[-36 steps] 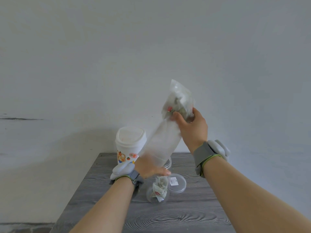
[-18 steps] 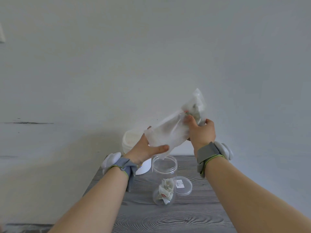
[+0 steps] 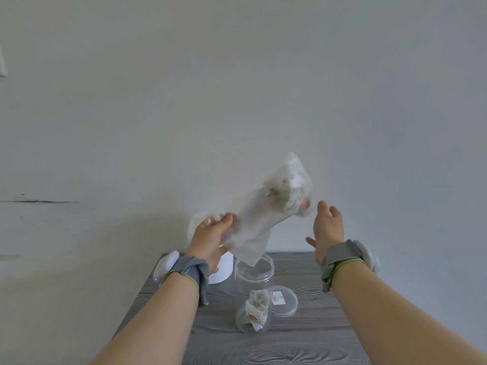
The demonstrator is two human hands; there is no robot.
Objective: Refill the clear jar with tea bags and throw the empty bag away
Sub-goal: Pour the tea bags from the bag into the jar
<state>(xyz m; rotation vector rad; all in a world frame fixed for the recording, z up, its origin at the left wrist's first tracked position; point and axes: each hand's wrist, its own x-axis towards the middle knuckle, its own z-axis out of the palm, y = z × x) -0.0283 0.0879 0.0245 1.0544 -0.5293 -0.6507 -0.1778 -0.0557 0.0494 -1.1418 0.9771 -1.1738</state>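
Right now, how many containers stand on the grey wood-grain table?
2. The open clear plastic jar stands centrally; the white plastic bin stands behind it to the left, partly hidden by the left hand. More may be hidden.

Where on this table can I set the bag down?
Bare wood lies in front of the jar, toward you, and to the right of the lid. The back left of the table is crowded: the white bin stands beside the jar, with your left hand and the bag above.

2 grey wrist straps, white pods
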